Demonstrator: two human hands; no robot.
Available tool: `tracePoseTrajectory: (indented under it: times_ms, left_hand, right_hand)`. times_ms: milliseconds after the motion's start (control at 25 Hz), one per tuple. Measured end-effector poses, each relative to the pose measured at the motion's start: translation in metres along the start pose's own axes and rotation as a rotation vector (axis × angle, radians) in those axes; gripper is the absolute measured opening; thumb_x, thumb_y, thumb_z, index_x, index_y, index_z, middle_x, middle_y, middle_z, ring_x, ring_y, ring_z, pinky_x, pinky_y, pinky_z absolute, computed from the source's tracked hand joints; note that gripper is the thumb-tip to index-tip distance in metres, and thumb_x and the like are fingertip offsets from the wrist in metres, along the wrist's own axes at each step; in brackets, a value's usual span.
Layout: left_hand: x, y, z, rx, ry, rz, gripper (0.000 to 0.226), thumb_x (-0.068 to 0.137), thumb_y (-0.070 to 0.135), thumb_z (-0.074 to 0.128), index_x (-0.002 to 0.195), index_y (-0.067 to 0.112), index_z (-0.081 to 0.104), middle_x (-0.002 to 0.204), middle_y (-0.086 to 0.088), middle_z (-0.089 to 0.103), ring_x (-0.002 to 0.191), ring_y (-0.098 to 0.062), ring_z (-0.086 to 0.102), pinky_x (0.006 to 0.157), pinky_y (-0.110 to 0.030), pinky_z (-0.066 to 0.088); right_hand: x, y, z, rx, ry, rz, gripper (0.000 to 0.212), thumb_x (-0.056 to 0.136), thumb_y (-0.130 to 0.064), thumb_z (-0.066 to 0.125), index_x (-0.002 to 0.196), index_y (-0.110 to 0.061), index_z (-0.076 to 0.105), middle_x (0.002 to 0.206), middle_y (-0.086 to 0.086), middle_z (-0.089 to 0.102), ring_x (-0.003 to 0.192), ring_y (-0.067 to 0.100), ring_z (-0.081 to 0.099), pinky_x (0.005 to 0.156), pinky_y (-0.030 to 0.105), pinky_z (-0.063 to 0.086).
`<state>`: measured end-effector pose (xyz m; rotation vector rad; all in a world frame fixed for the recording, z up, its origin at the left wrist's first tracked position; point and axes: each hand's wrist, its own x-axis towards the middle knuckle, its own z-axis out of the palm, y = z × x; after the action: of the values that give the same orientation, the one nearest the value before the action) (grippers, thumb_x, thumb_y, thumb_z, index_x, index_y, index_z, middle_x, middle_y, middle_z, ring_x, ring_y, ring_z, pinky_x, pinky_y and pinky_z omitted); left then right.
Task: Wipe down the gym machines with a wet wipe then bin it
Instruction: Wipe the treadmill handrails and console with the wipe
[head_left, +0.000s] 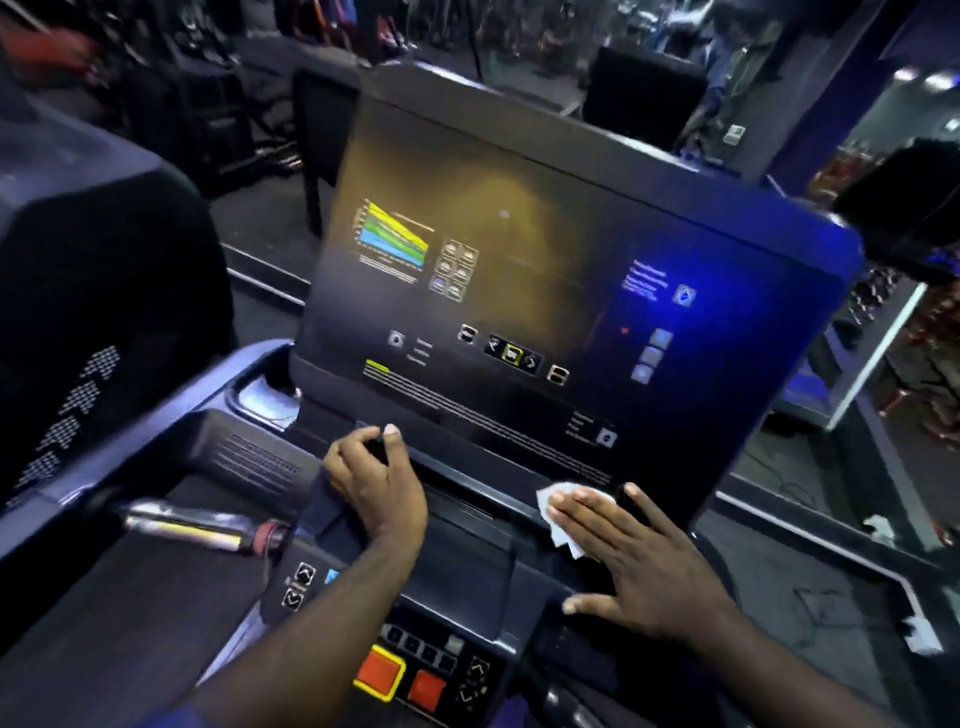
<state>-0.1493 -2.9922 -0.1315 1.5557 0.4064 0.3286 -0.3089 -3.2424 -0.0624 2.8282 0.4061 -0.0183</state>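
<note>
A treadmill console (545, 291) with a large dark glossy screen fills the middle of the head view. My right hand (636, 561) lies flat with straight fingers on the ledge below the screen and presses a white wet wipe (558, 519) against it. The wipe shows at my fingertips and below my index finger. My left hand (376, 480) has its fingers curled round the dark lower edge of the console at the left, thumb raised.
Below my hands are red stop buttons (400, 675) and arrow keys (298, 584). A handlebar with a yellow and red grip (208, 530) runs at the left. Another dark machine (104, 291) stands at the left. Floor and white scraps (922, 634) lie at the right.
</note>
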Motion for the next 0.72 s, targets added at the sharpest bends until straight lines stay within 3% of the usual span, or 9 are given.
tracePoseTrajectory:
  times_ms: [160, 280, 360, 480, 560, 640, 720]
  left_hand:
    - [0.02, 0.007, -0.021, -0.035, -0.037, -0.134, 0.029, 0.106, 0.037, 0.054, 0.114, 0.009, 0.055, 0.12, -0.005, 0.046, 0.111, -0.025, 0.047, 0.095, -0.025, 0.031]
    - [0.046, 0.003, -0.033, -0.015, -0.005, -0.066, 0.031, 0.105, 0.048, 0.047, 0.113, 0.019, 0.054, 0.119, -0.001, 0.052, 0.114, -0.025, 0.05, 0.102, -0.036, 0.037]
    - [0.058, 0.002, -0.037, -0.053, 0.004, -0.133, 0.033, 0.103, 0.056, 0.043, 0.115, 0.027, 0.053, 0.123, -0.002, 0.058, 0.115, -0.025, 0.054, 0.104, -0.041, 0.041]
    - [0.07, 0.007, -0.049, -0.147, -0.034, -0.274, 0.061, 0.09, 0.078, 0.035, 0.126, 0.034, 0.055, 0.127, 0.004, 0.062, 0.116, -0.022, 0.058, 0.107, -0.049, 0.046]
    - [0.084, 0.011, -0.058, -0.148, -0.066, -0.301, 0.078, 0.081, 0.087, 0.03, 0.13, 0.032, 0.055, 0.128, 0.004, 0.063, 0.119, -0.022, 0.059, 0.109, -0.051, 0.045]
    - [0.104, 0.013, -0.069, -0.163, -0.097, -0.294, 0.076, 0.088, 0.082, 0.032, 0.134, 0.026, 0.055, 0.132, 0.0, 0.063, 0.122, -0.022, 0.058, 0.113, -0.052, 0.043]
    - [0.125, 0.015, -0.075, -0.216, -0.148, -0.293, 0.057, 0.105, 0.063, 0.035, 0.14, 0.021, 0.052, 0.135, 0.001, 0.06, 0.121, -0.018, 0.056, 0.117, -0.05, 0.04]
  right_hand:
    - [0.086, -0.041, -0.014, -0.012, 0.007, -0.085, 0.099, 0.088, -0.093, 0.03, 0.166, -0.033, 0.014, 0.172, -0.018, 0.011, 0.159, 0.002, 0.005, 0.129, 0.047, 0.003]
    - [0.132, -0.065, -0.016, 0.014, 0.016, -0.084, 0.095, 0.092, -0.09, 0.022, 0.167, -0.033, 0.01, 0.172, -0.019, 0.007, 0.158, 0.0, -0.003, 0.129, 0.048, -0.002]
    - [0.118, -0.059, -0.015, 0.031, 0.004, -0.077, 0.093, 0.093, -0.089, 0.025, 0.166, -0.033, 0.013, 0.172, -0.019, 0.01, 0.158, 0.001, 0.003, 0.129, 0.048, 0.001]
    - [0.1, -0.051, -0.016, 0.035, 0.069, -0.096, 0.092, 0.094, -0.087, 0.029, 0.166, -0.032, 0.019, 0.172, -0.017, 0.015, 0.158, 0.003, 0.011, 0.129, 0.048, 0.004]
    - [0.14, -0.068, -0.025, 0.023, 0.096, -0.144, 0.091, 0.094, -0.087, 0.027, 0.166, -0.031, 0.019, 0.172, -0.017, 0.016, 0.158, 0.002, 0.009, 0.129, 0.047, 0.004]
    - [0.206, -0.106, -0.032, 0.016, 0.116, -0.18, 0.09, 0.095, -0.086, 0.025, 0.165, -0.03, 0.021, 0.171, -0.016, 0.017, 0.158, 0.002, 0.008, 0.13, 0.047, 0.001]
    - [0.25, -0.136, -0.037, 0.031, 0.115, -0.148, 0.089, 0.096, -0.085, 0.022, 0.165, -0.029, 0.021, 0.171, -0.015, 0.017, 0.158, 0.002, 0.006, 0.129, 0.048, -0.003]
